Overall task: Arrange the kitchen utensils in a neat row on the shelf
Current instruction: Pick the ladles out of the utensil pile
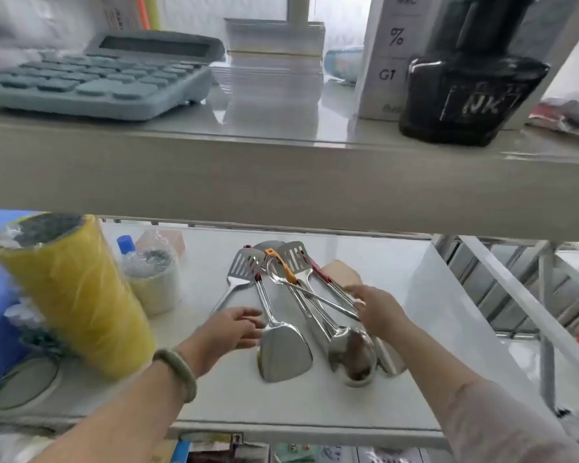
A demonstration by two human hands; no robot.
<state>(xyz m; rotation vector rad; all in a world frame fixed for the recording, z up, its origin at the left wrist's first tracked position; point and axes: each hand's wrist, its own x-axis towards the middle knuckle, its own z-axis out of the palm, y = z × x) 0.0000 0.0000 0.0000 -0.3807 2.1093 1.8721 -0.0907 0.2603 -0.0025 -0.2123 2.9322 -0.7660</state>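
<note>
Several steel kitchen utensils lie in a loose pile on the white lower shelf (398,389): a slotted turner (244,267) at the left, a solid spatula (283,350), a big ladle (350,352), a second slotted turner (293,257) and a thin spoon (274,267) lying across the others. An orange-handled tool (283,264) lies among them. My left hand (233,332), fingers apart, hovers beside the solid spatula's handle. My right hand (376,309) rests on the thin handles at the pile's right side; whether it grips one is unclear.
A yellow wrapped roll (71,292), a smaller wrapped roll (152,279) and a blue-capped bottle (126,243) crowd the shelf's left. A wooden board (343,272) lies behind the pile. The upper shelf (281,175) overhangs, carrying a calculator (97,75) and a black bottle (468,95).
</note>
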